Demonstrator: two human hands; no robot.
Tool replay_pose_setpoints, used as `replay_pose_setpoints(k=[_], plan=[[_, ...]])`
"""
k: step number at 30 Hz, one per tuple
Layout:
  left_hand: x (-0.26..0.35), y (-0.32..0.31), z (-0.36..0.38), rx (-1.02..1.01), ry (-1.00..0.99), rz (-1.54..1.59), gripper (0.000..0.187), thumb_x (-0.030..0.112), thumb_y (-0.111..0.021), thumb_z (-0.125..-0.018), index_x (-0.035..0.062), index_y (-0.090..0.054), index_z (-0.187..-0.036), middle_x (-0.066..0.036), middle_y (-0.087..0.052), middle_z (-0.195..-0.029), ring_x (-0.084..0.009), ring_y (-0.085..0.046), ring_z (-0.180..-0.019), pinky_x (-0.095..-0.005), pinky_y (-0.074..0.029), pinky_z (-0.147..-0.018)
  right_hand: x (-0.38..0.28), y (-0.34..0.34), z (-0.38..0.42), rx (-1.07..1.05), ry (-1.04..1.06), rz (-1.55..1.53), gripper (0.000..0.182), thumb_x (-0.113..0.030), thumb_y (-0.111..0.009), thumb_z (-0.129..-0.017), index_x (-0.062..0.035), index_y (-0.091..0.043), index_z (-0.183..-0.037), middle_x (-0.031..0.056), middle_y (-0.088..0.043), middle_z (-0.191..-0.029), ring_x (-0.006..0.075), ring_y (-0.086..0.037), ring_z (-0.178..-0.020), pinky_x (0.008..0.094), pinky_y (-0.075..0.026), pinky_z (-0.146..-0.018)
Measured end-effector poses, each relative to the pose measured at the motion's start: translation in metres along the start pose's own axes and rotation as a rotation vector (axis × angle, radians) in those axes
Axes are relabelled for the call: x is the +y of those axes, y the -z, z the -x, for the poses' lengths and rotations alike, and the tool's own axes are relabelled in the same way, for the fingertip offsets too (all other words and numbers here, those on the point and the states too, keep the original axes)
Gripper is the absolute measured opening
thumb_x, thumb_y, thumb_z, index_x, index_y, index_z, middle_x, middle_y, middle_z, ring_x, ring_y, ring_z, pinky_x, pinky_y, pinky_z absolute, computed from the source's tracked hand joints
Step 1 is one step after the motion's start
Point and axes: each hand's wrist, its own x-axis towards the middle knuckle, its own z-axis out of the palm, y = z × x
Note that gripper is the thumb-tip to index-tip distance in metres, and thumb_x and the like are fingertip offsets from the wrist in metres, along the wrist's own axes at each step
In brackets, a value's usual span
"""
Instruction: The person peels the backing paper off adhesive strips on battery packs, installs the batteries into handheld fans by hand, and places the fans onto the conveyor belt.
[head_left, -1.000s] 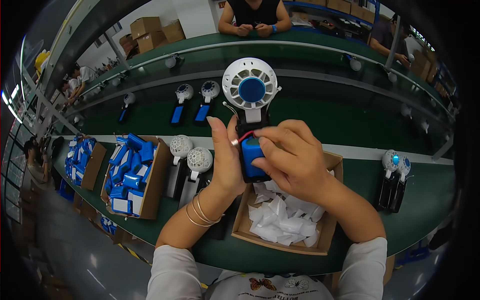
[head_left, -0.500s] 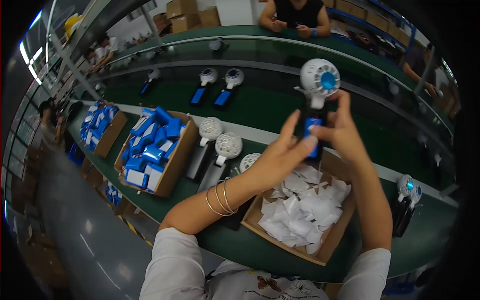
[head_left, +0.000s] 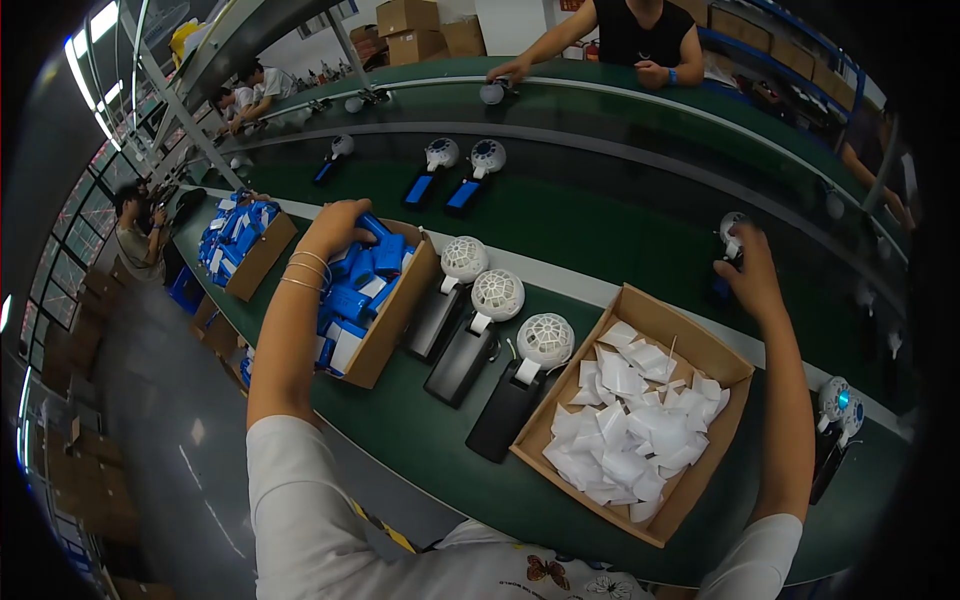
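My left hand [head_left: 338, 228] reaches into the cardboard box of blue battery packs [head_left: 352, 300], its fingers closed on a blue pack [head_left: 373, 226] at the box's far edge. At the right, my right hand [head_left: 755, 268] is over the dark green belt, fingers around a white-headed fan [head_left: 733, 222] whose lower part is dim and blurred. Between the boxes, three fans with white grille heads lie in a row, the nearest [head_left: 546, 340] with a black handle. A cardboard box [head_left: 735, 385] of crumpled white pieces [head_left: 625, 425] stands right of them.
Fans with blue packs [head_left: 487, 158] lie on the belt [head_left: 560, 220]. A second box of blue packs [head_left: 238, 235] is at the left. More fans [head_left: 836, 400] stand at the right edge. Across the line, a person [head_left: 650, 40] reaches for a fan. Others are at the far left.
My hands have parted: the left went left to the battery box, the right moved right with the fan, lowering it to the belt. The person opposite has stretched out an arm.
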Motion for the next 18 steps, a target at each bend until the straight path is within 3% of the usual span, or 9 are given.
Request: replay_pose_setpoints(k=[2, 4, 7, 9, 11, 12, 13, 15, 18], plan=[[-0.001, 0.004, 0.004, 0.041, -0.152, -0.077, 0.039, 0.017, -0.07, -0.065, 0.005, -0.056, -0.099, -0.014, -0.059, -0.098, -0.0304, -0.053, -0.099, -0.0375, -0.042, -0.089, -0.032, 0.014, 0.016, -0.02, 0.036, -0.072, 0.043, -0.011, -0.068, -0.069, -0.0067, -0.045, -0.106, 0.0134, -0.048, -0.107, 0.0275, -0.05, -0.098, 0.0357, -0.044, -0.079], [0.007, 0.017, 0.01, 0.38, -0.318, -0.107, 0.037, 0.015, -0.071, -0.062, 0.0053, -0.056, -0.095, -0.012, -0.059, -0.096, -0.0302, -0.054, -0.097, -0.0378, -0.041, -0.089, -0.054, 0.03, 0.033, -0.039, 0.069, -0.141, 0.042, -0.011, -0.067, -0.07, -0.0057, -0.046, -0.105, 0.0124, -0.049, -0.104, 0.0262, -0.051, -0.096, 0.034, -0.044, -0.078], [0.061, 0.056, 0.034, 0.606, -0.262, 0.2, 0.027, 0.004, -0.069, -0.064, 0.0025, -0.056, -0.087, -0.01, -0.06, -0.094, -0.0259, -0.06, -0.079, -0.0316, -0.049, -0.069, -0.079, 0.036, 0.055, -0.143, 0.149, -0.338, 0.035, -0.014, -0.065, -0.074, -0.0038, -0.047, -0.103, 0.0116, -0.053, -0.097, 0.0208, -0.054, -0.089, 0.0288, -0.045, -0.074], [0.116, 0.071, 0.054, 0.831, -0.549, 0.204, 0.023, 0.0, -0.067, -0.065, -0.0003, -0.055, -0.086, -0.012, -0.06, -0.092, -0.0251, -0.062, -0.071, -0.0288, -0.05, -0.06, -0.099, 0.035, 0.07, -0.281, 0.014, -0.939, 0.032, -0.019, -0.062, -0.08, -0.0042, -0.047, -0.104, 0.01, -0.056, -0.091, 0.0151, -0.056, -0.081, 0.0255, -0.045, -0.069], [0.168, 0.061, 0.069, 0.995, -0.836, 0.179, 0.014, -0.007, -0.058, -0.066, -0.0013, -0.054, -0.079, -0.018, -0.061, -0.088, -0.0269, -0.061, -0.065, -0.0303, -0.049, -0.054, -0.124, 0.038, 0.078, -0.49, -0.111, -1.276, 0.031, -0.023, -0.058, -0.084, -0.0046, -0.046, -0.105, 0.0092, -0.057, -0.091, 0.0119, -0.056, -0.076, 0.0247, -0.047, -0.065], [0.198, 0.056, 0.087, 0.945, -0.833, 0.258, 0.014, -0.008, -0.054, -0.06, 0.0019, -0.05, -0.069, -0.019, -0.061, -0.086, -0.0252, -0.058, -0.06, -0.0284, -0.047, -0.049, -0.135, 0.039, 0.082, -0.566, -0.135, -1.397, 0.03, -0.022, -0.058, -0.085, -0.005, -0.045, -0.106, 0.009, -0.058, -0.09, 0.0112, -0.056, -0.074, 0.024, -0.047, -0.063], [0.225, 0.054, 0.1, 0.898, -0.964, 0.269, 0.015, -0.007, -0.055, -0.058, 0.0034, -0.049, -0.067, -0.018, -0.061, -0.087, -0.0247, -0.057, -0.059, -0.0273, -0.046, -0.047, -0.141, 0.039, 0.085, -0.637, -0.16, -1.522, 0.029, -0.021, -0.057, -0.086, -0.0053, -0.045, -0.106, 0.0087, -0.058, -0.089, 0.0105, -0.056, -0.072, 0.0234, -0.047, -0.061], [0.265, 0.041, 0.118, 0.825, -1.117, 0.374, 0.018, -0.007, -0.055, -0.054, 0.0051, -0.046, -0.064, -0.018, -0.06, -0.088, -0.0236, -0.055, -0.059, -0.0263, -0.045, -0.045, -0.142, 0.043, 0.091, -0.614, -0.118, -1.444, 0.029, -0.015, -0.055, -0.085, -0.002, -0.044, -0.108, 0.0111, -0.059, -0.094, 0.0106, -0.058, -0.075, 0.0197, -0.047, -0.059], [0.296, 0.022, 0.112, 0.664, -1.047, 0.745, 0.022, -0.005, -0.059, -0.057, 0.0054, -0.048, -0.073, -0.02, -0.057, -0.097, -0.0241, -0.057, -0.067, -0.0255, -0.048, -0.051, -0.127, 0.061, 0.108, -0.422, -0.138, -1.323, 0.025, -0.01, -0.055, -0.085, -0.0004, -0.045, -0.106, 0.0108, -0.058, -0.095, 0.0097, -0.057, -0.076, 0.0191, -0.047, -0.06]])
